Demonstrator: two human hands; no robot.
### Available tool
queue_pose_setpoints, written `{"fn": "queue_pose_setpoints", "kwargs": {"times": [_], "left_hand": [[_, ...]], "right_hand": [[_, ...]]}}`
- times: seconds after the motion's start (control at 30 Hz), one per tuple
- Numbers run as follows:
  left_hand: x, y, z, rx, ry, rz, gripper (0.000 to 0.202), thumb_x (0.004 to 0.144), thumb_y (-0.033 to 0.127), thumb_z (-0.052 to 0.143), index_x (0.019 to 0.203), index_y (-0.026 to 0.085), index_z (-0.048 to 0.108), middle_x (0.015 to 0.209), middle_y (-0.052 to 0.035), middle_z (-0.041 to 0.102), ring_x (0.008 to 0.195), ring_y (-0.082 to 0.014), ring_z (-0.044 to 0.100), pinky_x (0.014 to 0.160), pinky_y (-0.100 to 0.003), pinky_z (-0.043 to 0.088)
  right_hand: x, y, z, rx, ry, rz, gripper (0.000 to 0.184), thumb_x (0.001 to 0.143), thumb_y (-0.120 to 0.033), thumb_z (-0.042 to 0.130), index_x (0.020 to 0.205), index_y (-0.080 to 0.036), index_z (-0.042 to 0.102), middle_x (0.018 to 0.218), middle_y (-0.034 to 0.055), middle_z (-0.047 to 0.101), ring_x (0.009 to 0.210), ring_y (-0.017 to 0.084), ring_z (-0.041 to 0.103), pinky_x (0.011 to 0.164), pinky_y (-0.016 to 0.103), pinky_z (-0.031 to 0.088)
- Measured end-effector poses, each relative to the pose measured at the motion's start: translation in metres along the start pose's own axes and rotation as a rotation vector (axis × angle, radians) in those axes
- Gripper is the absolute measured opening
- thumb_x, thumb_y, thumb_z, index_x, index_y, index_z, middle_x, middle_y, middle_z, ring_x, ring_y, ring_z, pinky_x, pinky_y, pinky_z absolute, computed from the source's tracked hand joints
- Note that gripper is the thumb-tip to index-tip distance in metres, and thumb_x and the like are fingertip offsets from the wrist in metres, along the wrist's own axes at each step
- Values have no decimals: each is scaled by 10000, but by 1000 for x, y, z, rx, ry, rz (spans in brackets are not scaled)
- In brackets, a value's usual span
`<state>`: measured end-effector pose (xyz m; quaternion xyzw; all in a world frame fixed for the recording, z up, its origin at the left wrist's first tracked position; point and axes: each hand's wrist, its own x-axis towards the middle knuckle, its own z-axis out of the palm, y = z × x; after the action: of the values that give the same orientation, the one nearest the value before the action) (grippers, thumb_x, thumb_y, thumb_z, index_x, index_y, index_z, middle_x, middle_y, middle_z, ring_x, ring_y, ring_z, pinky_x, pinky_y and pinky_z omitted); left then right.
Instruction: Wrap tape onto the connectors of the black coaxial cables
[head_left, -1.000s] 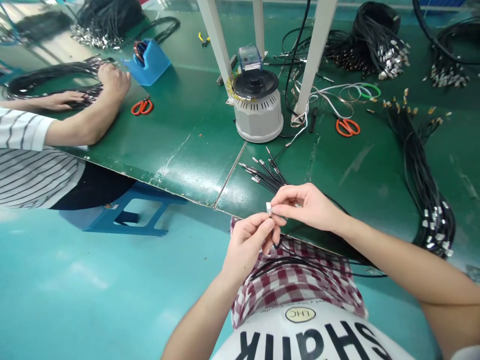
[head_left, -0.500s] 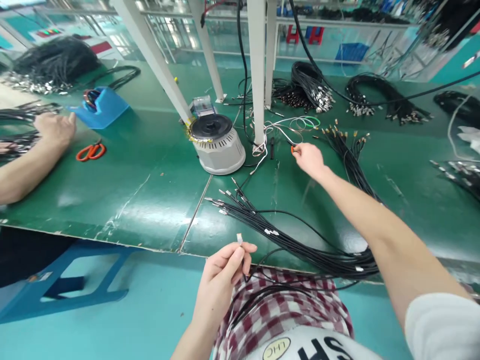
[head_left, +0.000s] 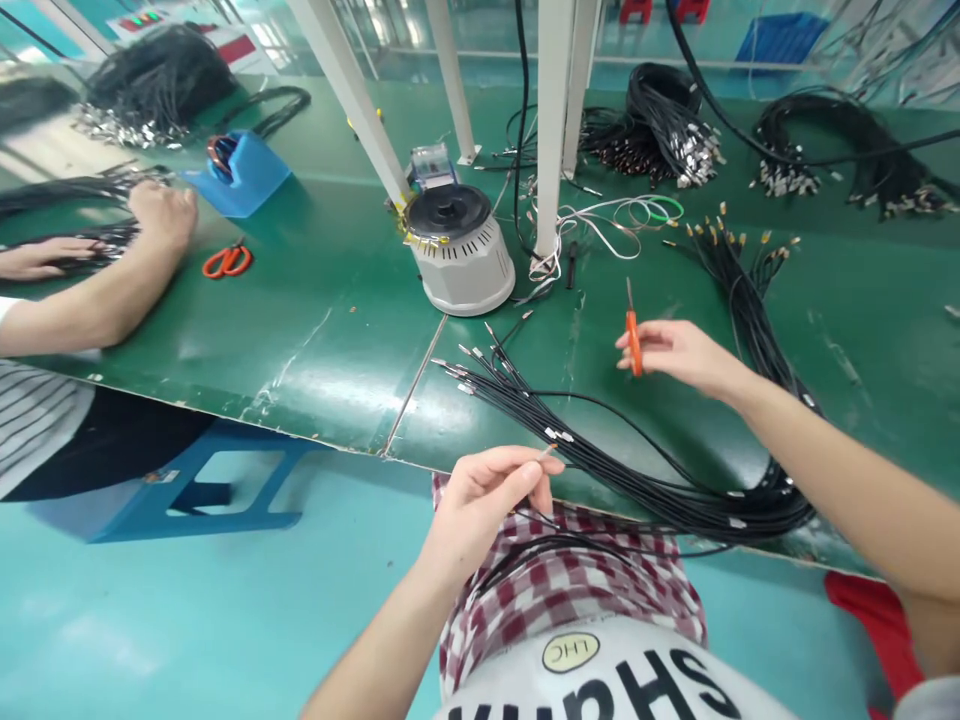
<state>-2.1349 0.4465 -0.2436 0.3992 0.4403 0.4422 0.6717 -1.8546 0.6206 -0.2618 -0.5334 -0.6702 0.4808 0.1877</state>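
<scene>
My left hand (head_left: 487,495) pinches the end of a thin black cable between thumb and fingers, just above my lap. The cable's small pale tip (head_left: 550,451) pokes out past the fingertips. In my right hand (head_left: 675,352) is a pair of orange-handled scissors (head_left: 634,342), seen nearly edge-on, its grey blade end pointing away from me. Between the two hands and to the right, a bundle of black cables (head_left: 600,470) with silvery ends and white tags curves along the bench edge. Some black cable also lies across my checkered apron (head_left: 577,580).
A grey round dispenser (head_left: 465,265) stands beside the white posts (head_left: 550,130). Further cable bundles (head_left: 757,290) lie right and behind. At left, a co-worker's hand (head_left: 165,215) is on other cables near a blue tape holder (head_left: 251,180) and orange scissors (head_left: 227,261).
My right hand has drawn back toward me from near the white wires, lifting the scissors off the bench. The left hand has turned its cable tip to the right. The view has shifted.
</scene>
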Motion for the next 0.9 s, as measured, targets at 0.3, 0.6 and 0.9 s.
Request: {"fn": "queue_pose_setpoints", "kwargs": {"times": [0.3,0.6,0.9], "left_hand": [[-3,-3,25,400,-40,144,213,919,315,628,1048,263,790,723,-44,587,627,-154,485,558,-284,345],[-15,-2,33,420,-115,128,225,907,362,631,1048,255,770,819,-69,602,721,-193,523,630,-321,388],[-22,-5,33,322,-2,124,112,877,289,680,875,251,784,772,-64,645,684,-192,530,602,-321,376]], "right_hand": [[-112,-38,20,-153,-258,-158,374,807,-460,721,1052,-206,599,945,36,623,868,188,586,800,303,478],[-132,-46,19,-449,-207,-260,346,836,-513,689,763,-221,517,777,11,565,738,174,513,709,297,402],[-134,-54,22,-487,-214,-300,349,843,-517,692,752,-224,525,739,-8,600,707,166,536,711,299,377]]}}
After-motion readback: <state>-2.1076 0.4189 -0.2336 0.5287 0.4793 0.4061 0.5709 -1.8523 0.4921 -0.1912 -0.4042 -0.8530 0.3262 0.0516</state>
